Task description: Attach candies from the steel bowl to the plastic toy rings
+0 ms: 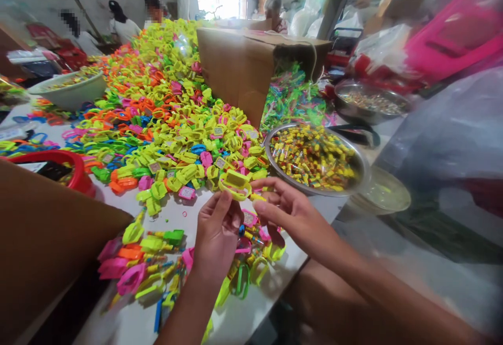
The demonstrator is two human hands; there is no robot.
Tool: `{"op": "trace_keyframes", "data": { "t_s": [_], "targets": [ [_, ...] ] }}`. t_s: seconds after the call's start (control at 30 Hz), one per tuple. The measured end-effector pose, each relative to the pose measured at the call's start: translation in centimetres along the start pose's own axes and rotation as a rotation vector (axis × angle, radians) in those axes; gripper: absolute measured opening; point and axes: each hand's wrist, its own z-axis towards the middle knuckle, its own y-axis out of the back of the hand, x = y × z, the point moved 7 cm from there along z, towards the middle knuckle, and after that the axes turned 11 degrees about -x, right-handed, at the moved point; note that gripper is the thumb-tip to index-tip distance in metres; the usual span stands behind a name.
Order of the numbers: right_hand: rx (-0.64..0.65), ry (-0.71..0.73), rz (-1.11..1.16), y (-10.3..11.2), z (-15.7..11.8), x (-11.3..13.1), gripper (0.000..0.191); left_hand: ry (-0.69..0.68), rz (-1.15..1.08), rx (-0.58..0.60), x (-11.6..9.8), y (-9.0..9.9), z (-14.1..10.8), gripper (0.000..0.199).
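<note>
In my left hand (pixel 220 224), a yellow plastic toy watch (pixel 236 185) with a looped strap is pinched between thumb and fingers. My right hand (pixel 283 206) is just to its right, thumb and fingers closed on a small yellow tube (pixel 258 197) whose end points at the watch. Beyond the hands spreads a big heap of toy watches (pixel 184 135) in yellow, orange, pink, green and blue. Right of the heap, a metal bowl (pixel 363 177) holds many small yellow tubes with coloured contents. More watches with tubes (pixel 151 271) lie on the table below my hands.
A cardboard box (pixel 236 67) lies on its side at the back, with clear-green plastic pieces (pixel 294 93) by its opening. Another box (pixel 51 240) and a red basin (pixel 80 172) stand at left. Several people (pixel 123 25) are behind the heap. A translucent bowl (pixel 387 193) is at right.
</note>
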Motion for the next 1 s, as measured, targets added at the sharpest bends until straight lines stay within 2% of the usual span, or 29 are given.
{"op": "trace_keyframes", "data": {
  "t_s": [0.07,0.17,0.27,0.43,0.63,1.0],
  "targets": [
    [-0.112,0.222,-0.187,0.8,-0.4,1.5,0.041,0.005,0.001,0.008,0.0,-0.2,-0.3,0.035],
    [-0.200,0.524,-0.427,1.0,-1.3,3.2,0.025,0.038,0.005,0.014,0.3,-0.6,-1.0,0.039],
    [-0.251,0.669,-0.487,0.9,-1.8,3.7,0.018,0.046,0.005,0.007,0.4,-0.8,-1.5,0.041],
    [-0.290,0.687,-0.458,0.8,-1.9,4.1,0.007,0.036,0.076,-0.016,0.6,-0.8,-1.8,0.042],
    [-0.300,0.707,-0.453,0.8,-2.0,4.4,0.004,-0.028,0.170,-0.080,0.2,-0.6,-1.9,0.045],
    [-0.295,0.728,-0.498,1.1,-1.5,4.5,0.003,0.003,0.205,0.021,0.8,-0.9,-1.9,0.042]
  ]
}}
